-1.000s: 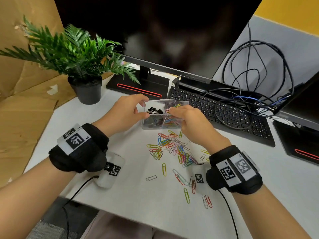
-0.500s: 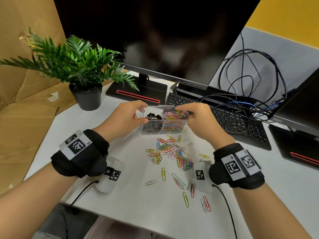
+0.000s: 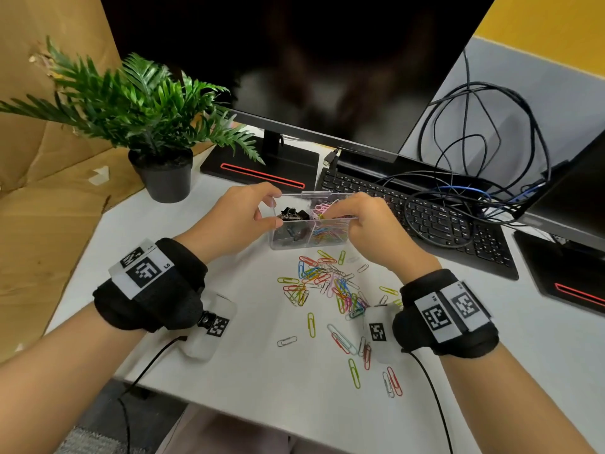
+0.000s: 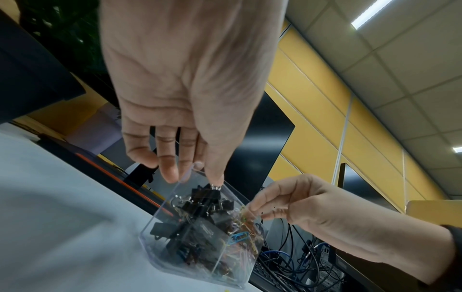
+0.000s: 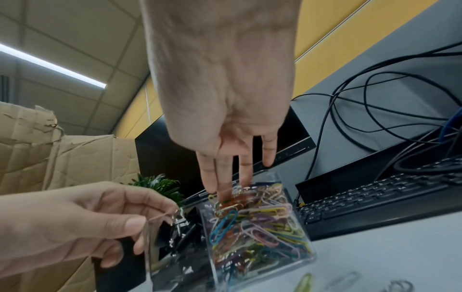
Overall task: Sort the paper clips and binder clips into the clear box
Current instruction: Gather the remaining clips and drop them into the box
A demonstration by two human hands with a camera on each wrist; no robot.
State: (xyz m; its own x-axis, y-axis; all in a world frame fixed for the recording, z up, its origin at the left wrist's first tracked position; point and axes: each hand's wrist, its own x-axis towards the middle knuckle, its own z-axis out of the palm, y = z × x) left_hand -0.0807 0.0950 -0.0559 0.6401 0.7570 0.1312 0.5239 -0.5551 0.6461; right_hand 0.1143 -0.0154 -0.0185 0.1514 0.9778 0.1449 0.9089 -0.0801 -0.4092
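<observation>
The clear box (image 3: 307, 239) stood on the desk (image 3: 255, 371) in front of the keyboard (image 3: 422, 221), its left compartment filled with black binder clips (image 3: 294, 213) and its right one with coloured paper clips (image 5: 260, 217). Its left rim was pinched in the grip of the left hand (image 3: 234, 217), thumb and fingers clamped on the wall. Compared with half a second before, the right hand (image 3: 366, 224) had been lowered from the far rim into the right compartment, its fingertips (image 5: 225, 195) brought together among the clips there (whether a clip was still held could not be told). A fresh deposit was judged to be under way. Many loose paper clips (image 3: 330, 290) were left scattered on the desk near the box, so the sorting was judged far from finished.
</observation>
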